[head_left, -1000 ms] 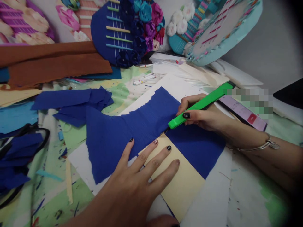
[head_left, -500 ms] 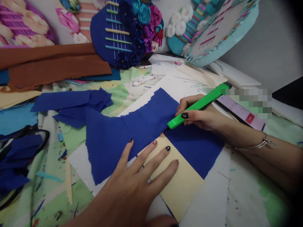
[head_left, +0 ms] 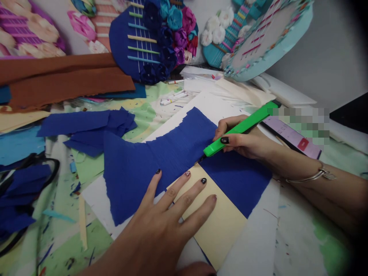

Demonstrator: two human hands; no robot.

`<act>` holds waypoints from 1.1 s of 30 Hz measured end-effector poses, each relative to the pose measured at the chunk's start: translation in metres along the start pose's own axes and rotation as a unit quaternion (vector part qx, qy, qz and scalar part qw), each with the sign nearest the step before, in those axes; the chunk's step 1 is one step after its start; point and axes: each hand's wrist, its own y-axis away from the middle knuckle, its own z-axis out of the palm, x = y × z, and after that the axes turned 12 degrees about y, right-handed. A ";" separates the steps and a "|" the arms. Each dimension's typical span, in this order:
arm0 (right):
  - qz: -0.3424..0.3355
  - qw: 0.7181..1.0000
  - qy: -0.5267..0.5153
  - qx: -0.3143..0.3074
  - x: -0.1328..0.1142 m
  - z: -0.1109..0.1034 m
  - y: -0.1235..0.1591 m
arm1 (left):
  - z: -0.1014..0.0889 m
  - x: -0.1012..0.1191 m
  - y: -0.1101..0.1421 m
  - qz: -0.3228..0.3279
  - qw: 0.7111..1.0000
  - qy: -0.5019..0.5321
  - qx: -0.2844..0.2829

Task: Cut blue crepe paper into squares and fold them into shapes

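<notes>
I have my left hand (head_left: 165,220) open, palm down, with its fingers spread. Most of them lie on the yellow card (head_left: 220,226), while the index finger reaches onto the blue sheet (head_left: 169,147); spread like this, they seem to press both layers flat so that neither slides. The card lies on the blue, its long edge probably serving as a straight guide.

My right hand (head_left: 253,145) is closed around the green cutter (head_left: 241,128), thumb on the near side and fingers curled around the far side, a pen-like grip that I judge gives me fine control. The cutter slants, its dark tip down at the card's upper corner, where card and blue sheet meet; I cannot tell how deep the tip goes.

White paper (head_left: 253,241) lies under the blue, perhaps to shield the cloth-covered table (head_left: 296,245). Folded blue pieces (head_left: 76,122) sit to the left, and a phone (head_left: 290,134) lies beyond my right wrist.
</notes>
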 end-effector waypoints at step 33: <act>0.014 0.998 -0.052 0.017 0.002 -0.001 -0.002 | -0.002 0.003 0.000 -0.001 1.000 0.029 -0.004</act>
